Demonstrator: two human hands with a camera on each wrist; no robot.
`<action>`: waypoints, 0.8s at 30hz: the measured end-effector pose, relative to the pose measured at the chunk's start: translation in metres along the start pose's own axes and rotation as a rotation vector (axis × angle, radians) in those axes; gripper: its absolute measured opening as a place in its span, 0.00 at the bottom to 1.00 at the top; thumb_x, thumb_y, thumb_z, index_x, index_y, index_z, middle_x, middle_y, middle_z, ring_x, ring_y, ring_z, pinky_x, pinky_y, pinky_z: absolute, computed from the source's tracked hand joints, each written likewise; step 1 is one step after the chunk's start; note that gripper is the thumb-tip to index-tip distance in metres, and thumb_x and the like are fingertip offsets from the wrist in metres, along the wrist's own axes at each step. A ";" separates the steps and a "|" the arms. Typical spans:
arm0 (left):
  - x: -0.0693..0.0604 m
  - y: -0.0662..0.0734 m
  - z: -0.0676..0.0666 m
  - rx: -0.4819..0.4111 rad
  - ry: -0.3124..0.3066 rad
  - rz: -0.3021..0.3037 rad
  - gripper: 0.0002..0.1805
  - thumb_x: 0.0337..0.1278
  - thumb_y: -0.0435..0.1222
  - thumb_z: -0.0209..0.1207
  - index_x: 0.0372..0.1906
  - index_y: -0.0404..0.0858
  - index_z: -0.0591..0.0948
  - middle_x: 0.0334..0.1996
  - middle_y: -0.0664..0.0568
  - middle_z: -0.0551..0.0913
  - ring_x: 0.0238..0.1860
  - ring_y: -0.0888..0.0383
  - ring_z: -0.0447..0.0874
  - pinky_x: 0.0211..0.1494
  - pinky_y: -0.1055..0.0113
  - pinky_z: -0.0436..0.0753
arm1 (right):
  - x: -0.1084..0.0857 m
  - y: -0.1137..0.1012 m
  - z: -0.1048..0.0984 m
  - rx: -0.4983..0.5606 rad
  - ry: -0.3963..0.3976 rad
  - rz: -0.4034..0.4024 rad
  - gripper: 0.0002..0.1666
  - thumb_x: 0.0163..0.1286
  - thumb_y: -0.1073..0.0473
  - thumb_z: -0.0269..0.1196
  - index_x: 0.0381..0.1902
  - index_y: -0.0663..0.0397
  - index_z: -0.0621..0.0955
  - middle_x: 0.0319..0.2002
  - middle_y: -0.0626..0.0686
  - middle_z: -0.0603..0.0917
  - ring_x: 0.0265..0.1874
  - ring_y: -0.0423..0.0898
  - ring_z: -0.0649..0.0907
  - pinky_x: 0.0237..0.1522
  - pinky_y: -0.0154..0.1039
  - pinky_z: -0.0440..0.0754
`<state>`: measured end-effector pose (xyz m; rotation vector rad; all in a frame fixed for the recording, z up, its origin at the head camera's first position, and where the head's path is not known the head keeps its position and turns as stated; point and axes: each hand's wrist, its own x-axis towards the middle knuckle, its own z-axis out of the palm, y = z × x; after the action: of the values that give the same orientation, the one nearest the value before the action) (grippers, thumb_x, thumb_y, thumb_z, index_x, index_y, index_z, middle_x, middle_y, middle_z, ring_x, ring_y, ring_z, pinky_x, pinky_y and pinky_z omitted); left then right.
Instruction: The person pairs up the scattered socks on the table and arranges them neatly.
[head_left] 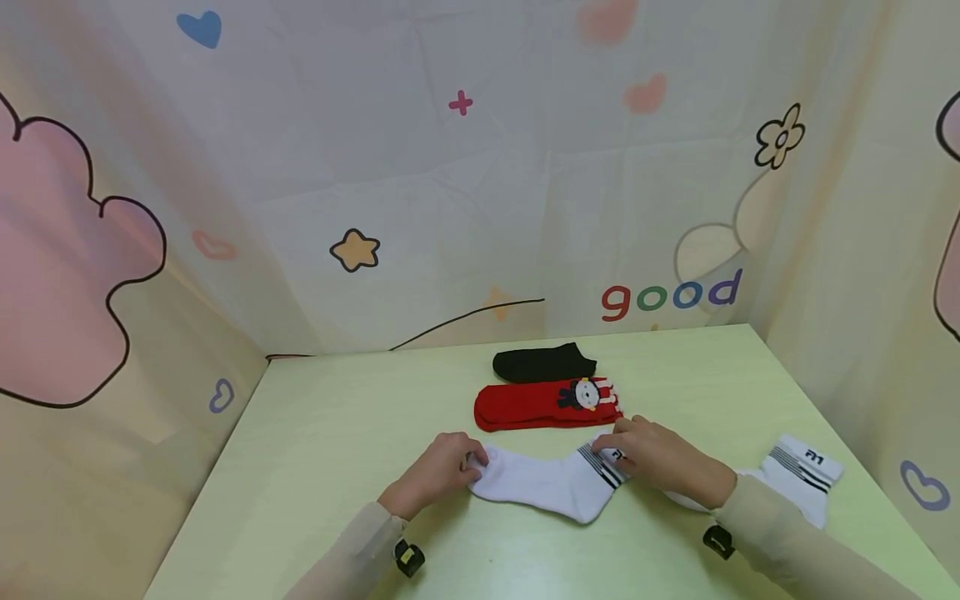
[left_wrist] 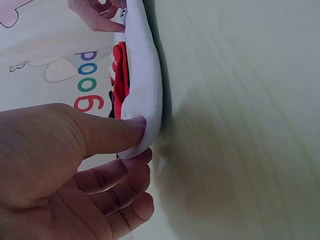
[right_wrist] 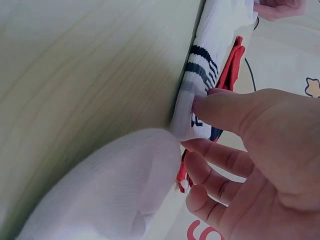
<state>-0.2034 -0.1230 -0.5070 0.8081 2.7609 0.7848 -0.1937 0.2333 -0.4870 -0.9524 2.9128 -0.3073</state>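
Observation:
A white sock (head_left: pixel 532 483) with dark stripes at its cuff lies across the table, in front of a red sock (head_left: pixel 525 407). My left hand (head_left: pixel 442 471) pinches its toe end between thumb and fingers, as the left wrist view shows. At the cuff end, my right hand (head_left: pixel 663 454) pinches the striped band, its thumb (right_wrist: pixel 215 110) on the lettering. A second white striped sock (head_left: pixel 798 479) lies to the right, partly hidden under my right forearm; in the right wrist view its rounded end (right_wrist: pixel 115 185) sits close to the held cuff.
Behind the red sock, which bears a cartoon figure, lies a black sock (head_left: pixel 543 363). The pale green table (head_left: pixel 315 450) meets a printed curtain (head_left: pixel 450 183) at its back edge. Curtain folds also hang along the left and right sides.

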 end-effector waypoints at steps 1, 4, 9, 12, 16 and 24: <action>0.000 0.001 -0.001 0.006 -0.005 0.005 0.05 0.61 0.30 0.69 0.41 0.38 0.89 0.36 0.54 0.86 0.34 0.61 0.74 0.41 0.71 0.78 | 0.000 0.000 -0.001 0.001 0.002 -0.001 0.21 0.61 0.61 0.75 0.53 0.42 0.88 0.39 0.49 0.83 0.38 0.44 0.77 0.37 0.38 0.81; 0.001 0.006 -0.004 0.039 -0.022 0.029 0.05 0.63 0.31 0.67 0.42 0.37 0.89 0.35 0.54 0.87 0.34 0.61 0.74 0.41 0.69 0.77 | -0.002 0.000 -0.002 0.007 0.004 -0.016 0.21 0.62 0.61 0.75 0.53 0.43 0.88 0.39 0.49 0.83 0.37 0.44 0.76 0.36 0.37 0.80; 0.000 0.013 -0.008 0.109 -0.040 0.057 0.06 0.64 0.33 0.65 0.42 0.36 0.89 0.37 0.52 0.88 0.37 0.60 0.77 0.47 0.66 0.79 | -0.003 0.004 -0.006 0.002 -0.009 -0.048 0.20 0.64 0.61 0.74 0.54 0.41 0.88 0.41 0.50 0.84 0.38 0.44 0.77 0.37 0.38 0.80; -0.001 0.017 -0.011 0.135 -0.044 0.048 0.06 0.65 0.34 0.65 0.42 0.37 0.89 0.38 0.52 0.86 0.40 0.59 0.78 0.49 0.64 0.80 | -0.004 0.007 -0.010 -0.008 -0.010 -0.064 0.20 0.63 0.62 0.74 0.54 0.41 0.88 0.43 0.50 0.84 0.40 0.46 0.78 0.40 0.42 0.82; -0.001 0.023 -0.013 0.170 -0.037 0.021 0.07 0.66 0.37 0.66 0.42 0.39 0.89 0.38 0.52 0.83 0.41 0.59 0.76 0.48 0.64 0.80 | -0.008 0.011 -0.017 -0.010 -0.004 -0.069 0.22 0.62 0.62 0.75 0.54 0.43 0.87 0.46 0.51 0.84 0.41 0.47 0.78 0.42 0.45 0.84; 0.005 0.035 -0.015 0.190 0.017 0.017 0.10 0.66 0.40 0.66 0.47 0.40 0.87 0.44 0.49 0.84 0.42 0.58 0.78 0.48 0.65 0.83 | -0.019 0.015 -0.028 0.024 0.025 -0.060 0.23 0.63 0.63 0.74 0.56 0.46 0.86 0.50 0.52 0.84 0.46 0.51 0.80 0.46 0.48 0.85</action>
<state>-0.1959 -0.1023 -0.4756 0.8626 2.8799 0.5400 -0.1906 0.2610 -0.4626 -1.0414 2.8999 -0.3592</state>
